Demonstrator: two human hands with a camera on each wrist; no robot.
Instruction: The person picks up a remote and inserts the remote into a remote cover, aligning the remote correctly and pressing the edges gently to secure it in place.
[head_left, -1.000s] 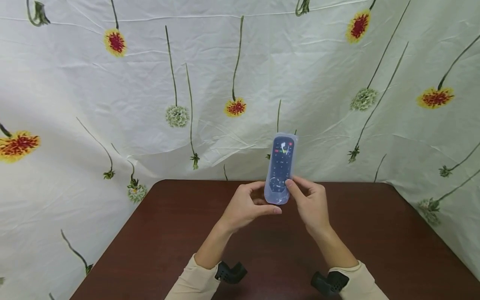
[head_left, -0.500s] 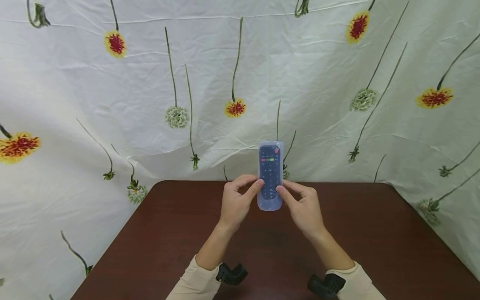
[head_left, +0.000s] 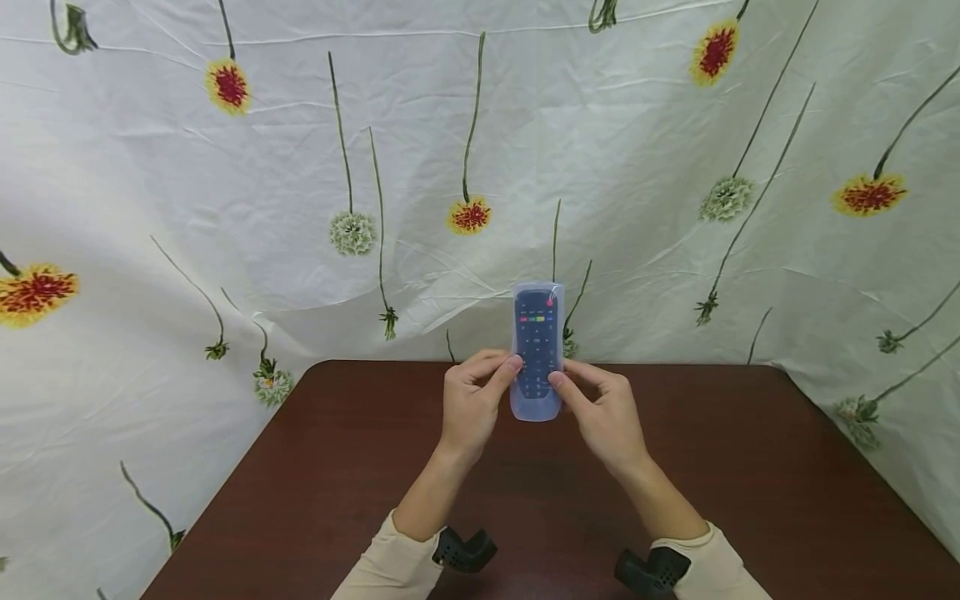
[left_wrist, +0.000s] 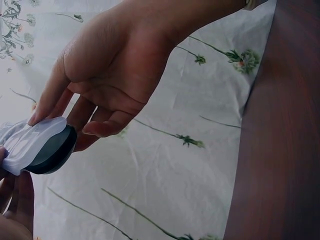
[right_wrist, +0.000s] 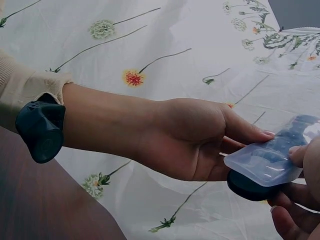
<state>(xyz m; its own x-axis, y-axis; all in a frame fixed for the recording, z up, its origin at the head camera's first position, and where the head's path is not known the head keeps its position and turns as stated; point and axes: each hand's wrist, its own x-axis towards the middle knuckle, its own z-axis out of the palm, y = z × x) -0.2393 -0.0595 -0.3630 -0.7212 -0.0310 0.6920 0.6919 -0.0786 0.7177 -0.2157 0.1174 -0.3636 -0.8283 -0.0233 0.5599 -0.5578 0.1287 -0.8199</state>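
A dark remote control (head_left: 537, 346) with small buttons stands near upright above the table, seen through a translucent silicone cover (head_left: 535, 410). My left hand (head_left: 470, 404) pinches its left edge, thumb in front and fingers behind. On the right edge, my right hand (head_left: 611, 412) pinches a little lower in the same way. In the left wrist view the cover (left_wrist: 37, 137) lies over the button side, and the remote's rounded dark end (left_wrist: 57, 155) shows bare beneath it. The right wrist view also has the cover's lower end (right_wrist: 262, 167) standing off the remote's dark end (right_wrist: 250, 187).
The dark brown table (head_left: 360, 467) spreads below both hands. Behind it and at both sides hangs a white flower-printed cloth (head_left: 300, 167). Black wrist cameras (head_left: 465, 550) sit at the cuffs of the cream sleeves (head_left: 393, 562).
My left hand, loosely spread beside the remote a second ago, now pinches its left edge with the thumb in front. The remote has shifted left and slightly down and straightened from its tilt.
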